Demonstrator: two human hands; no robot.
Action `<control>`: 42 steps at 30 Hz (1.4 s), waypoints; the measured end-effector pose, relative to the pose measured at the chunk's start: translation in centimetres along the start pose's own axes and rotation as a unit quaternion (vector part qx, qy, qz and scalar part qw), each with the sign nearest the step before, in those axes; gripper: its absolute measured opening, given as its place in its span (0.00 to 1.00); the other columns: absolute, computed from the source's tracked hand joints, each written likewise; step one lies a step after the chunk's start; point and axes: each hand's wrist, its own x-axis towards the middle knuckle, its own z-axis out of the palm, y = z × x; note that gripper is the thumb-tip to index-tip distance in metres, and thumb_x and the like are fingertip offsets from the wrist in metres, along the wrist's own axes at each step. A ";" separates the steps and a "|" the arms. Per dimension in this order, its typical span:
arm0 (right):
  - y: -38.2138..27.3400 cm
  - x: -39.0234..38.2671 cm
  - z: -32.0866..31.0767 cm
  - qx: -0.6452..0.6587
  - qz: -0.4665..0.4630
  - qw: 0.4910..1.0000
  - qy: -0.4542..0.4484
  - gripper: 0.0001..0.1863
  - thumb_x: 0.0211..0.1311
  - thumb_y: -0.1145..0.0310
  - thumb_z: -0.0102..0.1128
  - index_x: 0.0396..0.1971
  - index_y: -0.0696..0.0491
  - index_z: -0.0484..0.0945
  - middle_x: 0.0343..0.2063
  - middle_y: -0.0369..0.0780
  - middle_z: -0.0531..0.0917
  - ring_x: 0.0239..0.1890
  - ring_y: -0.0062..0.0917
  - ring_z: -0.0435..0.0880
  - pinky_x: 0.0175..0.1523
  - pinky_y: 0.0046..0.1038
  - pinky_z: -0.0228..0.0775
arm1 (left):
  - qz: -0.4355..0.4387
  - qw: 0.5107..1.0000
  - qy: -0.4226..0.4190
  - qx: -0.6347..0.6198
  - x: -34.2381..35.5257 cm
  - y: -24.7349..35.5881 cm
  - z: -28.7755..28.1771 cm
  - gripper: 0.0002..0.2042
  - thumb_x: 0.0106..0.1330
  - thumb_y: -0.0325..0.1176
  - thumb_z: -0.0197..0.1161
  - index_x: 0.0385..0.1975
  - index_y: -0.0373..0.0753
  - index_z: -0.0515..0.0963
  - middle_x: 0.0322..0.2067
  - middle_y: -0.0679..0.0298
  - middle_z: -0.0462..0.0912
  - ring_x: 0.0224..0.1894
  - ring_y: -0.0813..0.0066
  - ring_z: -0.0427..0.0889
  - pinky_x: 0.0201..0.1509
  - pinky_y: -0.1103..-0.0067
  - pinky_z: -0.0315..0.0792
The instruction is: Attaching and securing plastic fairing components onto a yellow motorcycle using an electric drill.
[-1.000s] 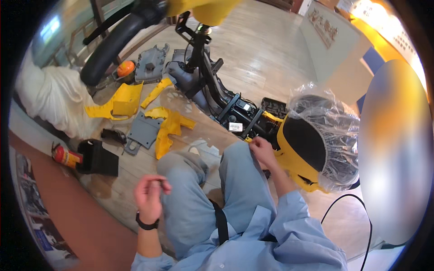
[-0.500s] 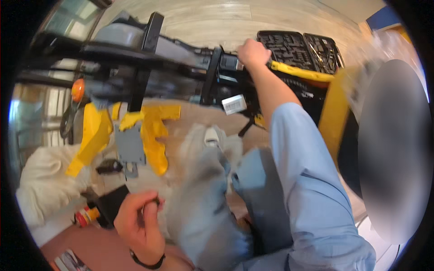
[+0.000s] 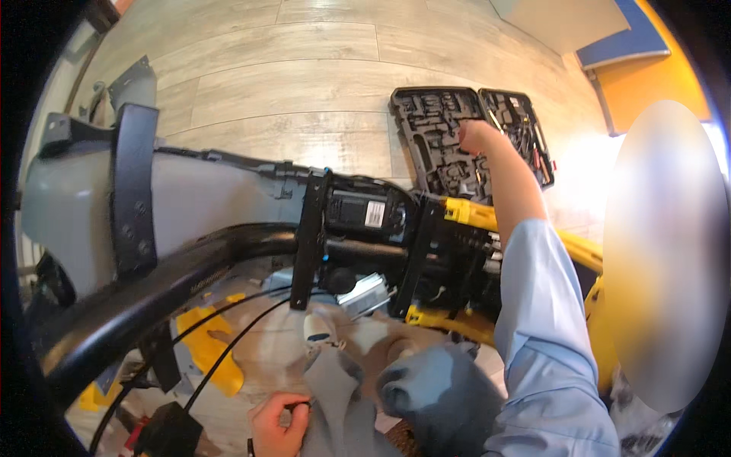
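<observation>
My right hand [image 3: 476,137] is stretched out across a black tubular vehicle frame [image 3: 251,247] and is over an opened black tool case [image 3: 434,164] on the floor. Its fingers point down at the moulded slots and are mostly hidden, so I cannot tell whether they grip a tool. Low in the picture, next to my leg, my left hand [image 3: 278,425] is curled closed. Between its thumb and forefinger shows a small dark thing, too small to name. The case's right half [image 3: 521,126] holds several slim tools.
Yellow panels [image 3: 464,213] flank the right end of the frame. A silver box [image 3: 365,295] hangs under it near black cables [image 3: 247,331]. Yellow cut pieces [image 3: 209,350] lie on the floor at left. A blue and yellow piece of furniture [image 3: 647,84] stands far right.
My right hand has moved from the frame to the tool case beyond it. The view has shifted forward; my left hand stays closed, low in the picture.
</observation>
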 end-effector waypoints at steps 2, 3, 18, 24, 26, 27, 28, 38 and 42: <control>0.5 2.3 0.9 -0.063 -0.005 0.996 -0.063 0.17 0.57 0.73 0.58 0.46 0.52 0.86 0.48 0.48 0.85 0.50 0.43 0.85 0.53 0.41 0.79 | 0.024 1.000 0.012 0.004 1.4 0.6 -0.1 0.04 0.68 0.27 0.60 0.33 0.33 0.80 0.25 0.58 0.80 0.22 0.72 0.73 0.30 0.79 0.67; 0.8 3.5 1.5 -0.070 0.009 0.992 -0.107 0.17 0.57 0.73 0.58 0.46 0.53 0.86 0.48 0.48 0.85 0.51 0.43 0.85 0.53 0.42 0.80 | 0.036 0.999 0.018 0.009 2.0 0.8 -0.1 0.06 0.70 0.30 0.60 0.32 0.36 0.80 0.23 0.60 0.78 0.18 0.73 0.67 0.25 0.79 0.62; 6.2 9.4 6.9 -0.040 -0.030 0.977 -0.208 0.19 0.55 0.73 0.62 0.48 0.49 0.85 0.46 0.41 0.86 0.47 0.37 0.85 0.45 0.43 0.80 | -0.057 0.995 -0.056 0.060 7.5 0.9 1.7 0.05 0.64 0.24 0.62 0.36 0.29 0.80 0.28 0.55 0.84 0.31 0.67 0.84 0.37 0.76 0.75; 6.6 7.3 7.4 0.048 -0.059 0.963 -0.259 0.23 0.49 0.72 0.65 0.48 0.41 0.86 0.40 0.34 0.87 0.40 0.26 0.85 0.37 0.33 0.83 | -0.051 0.993 -0.065 0.085 8.5 0.6 2.0 0.05 0.63 0.23 0.62 0.36 0.29 0.80 0.28 0.55 0.83 0.31 0.66 0.83 0.38 0.75 0.75; 6.0 6.2 8.3 0.036 -0.065 0.958 -0.278 0.24 0.48 0.70 0.66 0.48 0.37 0.86 0.40 0.35 0.87 0.39 0.27 0.85 0.40 0.32 0.83 | -0.062 0.992 -0.062 0.091 8.5 0.4 1.9 0.05 0.63 0.22 0.62 0.36 0.29 0.79 0.28 0.55 0.83 0.31 0.66 0.83 0.38 0.75 0.75; 5.7 5.7 8.8 0.044 -0.078 0.951 -0.296 0.24 0.48 0.70 0.66 0.48 0.37 0.86 0.40 0.35 0.87 0.39 0.27 0.84 0.40 0.32 0.83 | -0.068 0.992 -0.061 0.091 8.4 0.3 1.9 0.05 0.63 0.22 0.62 0.36 0.29 0.79 0.28 0.55 0.83 0.31 0.66 0.83 0.38 0.75 0.75; 5.4 5.1 9.4 0.046 -0.087 0.945 -0.311 0.24 0.48 0.69 0.66 0.49 0.37 0.86 0.41 0.34 0.87 0.40 0.27 0.84 0.41 0.33 0.83 | -0.072 0.992 -0.058 0.091 8.4 0.2 1.8 0.05 0.62 0.22 0.62 0.36 0.29 0.79 0.28 0.55 0.83 0.31 0.66 0.84 0.38 0.75 0.75; 1.8 5.4 11.3 -0.074 -0.136 0.926 -0.345 0.12 0.58 0.65 0.65 0.43 0.46 0.86 0.38 0.35 0.88 0.38 0.26 0.88 0.41 0.29 0.80 | -0.088 0.991 -0.047 0.090 8.2 -1.2 1.1 0.04 0.62 0.21 0.61 0.35 0.30 0.79 0.28 0.55 0.83 0.30 0.68 0.83 0.37 0.77 0.75; -0.2 3.9 9.9 0.097 -0.153 0.921 -0.345 0.09 0.57 0.64 0.65 0.38 0.47 0.87 0.32 0.34 0.88 0.35 0.22 0.88 0.38 0.28 0.79 | -0.095 0.991 -0.047 0.087 8.0 -1.9 1.2 0.04 0.62 0.21 0.61 0.35 0.30 0.78 0.28 0.57 0.83 0.29 0.70 0.82 0.36 0.78 0.75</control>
